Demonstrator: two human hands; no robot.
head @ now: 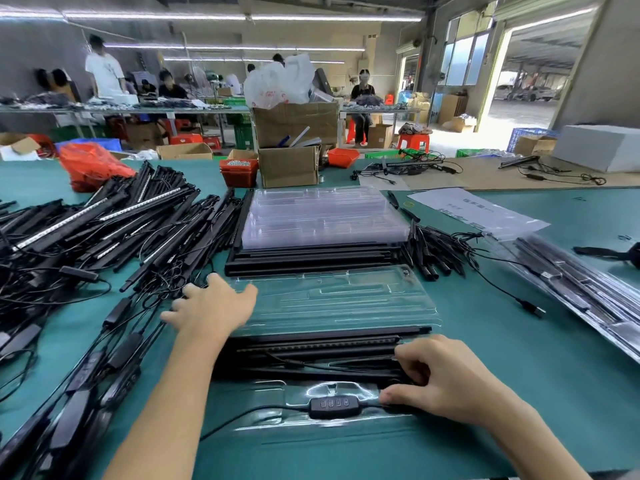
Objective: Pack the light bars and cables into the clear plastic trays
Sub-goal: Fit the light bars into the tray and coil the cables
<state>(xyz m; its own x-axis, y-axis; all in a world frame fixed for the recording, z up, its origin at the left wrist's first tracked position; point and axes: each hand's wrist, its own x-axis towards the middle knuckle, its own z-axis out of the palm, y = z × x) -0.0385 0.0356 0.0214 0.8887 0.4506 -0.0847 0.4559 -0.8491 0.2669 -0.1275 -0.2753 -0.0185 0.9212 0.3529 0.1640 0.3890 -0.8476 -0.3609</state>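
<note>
A clear plastic tray [263,434] lies open in front of me on the green table, its lid half [339,299] folded away. Black light bars [311,348] lie in the tray's long slots. A black cable controller [333,407] with several buttons sits in the tray's near pocket, its cable running left. My right hand [446,379] has curled fingers pressing on the right ends of the bars and the cable. My left hand [214,306] reaches flat, fingers spread, over the lid's left edge toward the loose bars; it holds nothing.
A big heap of loose light bars and cables [104,230] fills the left of the table. A stack of empty clear trays [322,216] sits on more bars behind the lid. Packed trays [571,289] lie at right, cardboard boxes [289,166] and a red bin [239,171] beyond.
</note>
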